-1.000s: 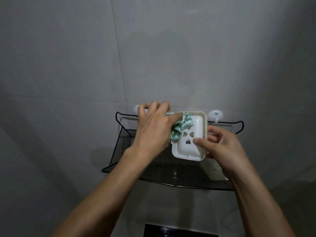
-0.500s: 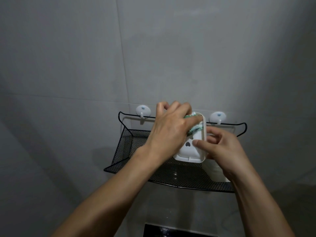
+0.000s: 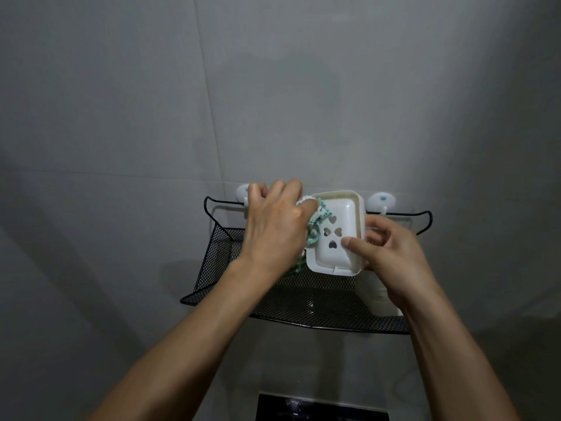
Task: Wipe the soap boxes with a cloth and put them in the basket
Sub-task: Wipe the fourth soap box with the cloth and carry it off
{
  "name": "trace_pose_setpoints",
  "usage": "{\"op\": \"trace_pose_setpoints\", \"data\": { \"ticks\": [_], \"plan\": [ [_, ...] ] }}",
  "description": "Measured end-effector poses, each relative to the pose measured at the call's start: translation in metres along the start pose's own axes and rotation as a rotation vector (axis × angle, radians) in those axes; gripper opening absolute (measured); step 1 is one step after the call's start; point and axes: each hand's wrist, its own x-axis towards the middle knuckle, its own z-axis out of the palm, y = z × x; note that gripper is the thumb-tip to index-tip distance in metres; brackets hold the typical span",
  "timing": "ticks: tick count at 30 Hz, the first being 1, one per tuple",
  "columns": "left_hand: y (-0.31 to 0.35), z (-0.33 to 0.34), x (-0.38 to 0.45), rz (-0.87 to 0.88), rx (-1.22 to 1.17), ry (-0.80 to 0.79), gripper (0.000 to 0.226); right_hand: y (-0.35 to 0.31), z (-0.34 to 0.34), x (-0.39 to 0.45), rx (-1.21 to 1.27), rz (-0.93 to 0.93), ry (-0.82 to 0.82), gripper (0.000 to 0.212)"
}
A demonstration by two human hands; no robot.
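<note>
Change: our left hand (image 3: 274, 226), its grip bunched on the cloth (image 3: 315, 230), had slid back to the box's left edge.
Box (image 3: 337, 235): pinched in our right hand (image 3: 391, 253) above the basket (image 3: 212, 262).
Meaning: wiping unfinished, we judged.

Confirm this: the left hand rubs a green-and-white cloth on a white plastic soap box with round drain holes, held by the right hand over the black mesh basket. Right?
Not quite. In the head view the white plastic soap box has heart-shaped drain holes, not round. The rest stands: left hand rubs the green-and-white cloth, right hand holds the box over the black mesh basket.
</note>
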Motion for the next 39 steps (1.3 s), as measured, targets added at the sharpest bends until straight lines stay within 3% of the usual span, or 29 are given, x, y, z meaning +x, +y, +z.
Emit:
{"op": "trace_pose_setpoints", "data": {
  "ticks": [3, 9, 12, 15, 22, 27, 30, 34, 39],
  "plan": [
    [0.002, -0.001, -0.003, 0.024, -0.020, -0.027, 0.012, -0.003, 0.003, 0.005, 0.039, -0.019, 0.045, 0.034],
    [0.000, 0.004, -0.016, 0.100, -0.073, -0.117, 0.017, -0.007, 0.002, 0.008, 0.020, -0.098, 0.041, 0.033],
    [-0.005, -0.001, -0.008, 0.089, -0.086, -0.082, 0.025, -0.005, 0.004, 0.008, 0.028, -0.086, 0.013, 0.032],
    [-0.008, -0.005, 0.000, 0.107, -0.034, -0.041, 0.015, -0.010, 0.001, 0.014, 0.044, -0.095, 0.023, 0.033],
    [0.003, 0.002, -0.012, 0.144, -0.037, -0.102, 0.011, -0.009, 0.000, 0.018, 0.065, -0.139, 0.090, 0.031],
    [0.015, 0.005, -0.027, 0.079, -0.177, -0.138, 0.029, -0.003, 0.005, 0.017, 0.095, -0.151, 0.099, 0.032],
    [0.022, 0.006, -0.029, 0.044, -0.247, -0.155, 0.020, 0.000, 0.007, 0.017, 0.132, -0.137, 0.095, 0.033],
    [0.033, 0.006, -0.035, 0.081, -0.359, -0.155, 0.037, 0.001, 0.009, 0.014, 0.196, -0.132, 0.061, 0.033],
    [0.021, 0.002, -0.029, 0.097, -0.259, -0.173, 0.035, -0.001, 0.006, 0.012, 0.239, -0.127, 0.072, 0.033]
  ]
}}
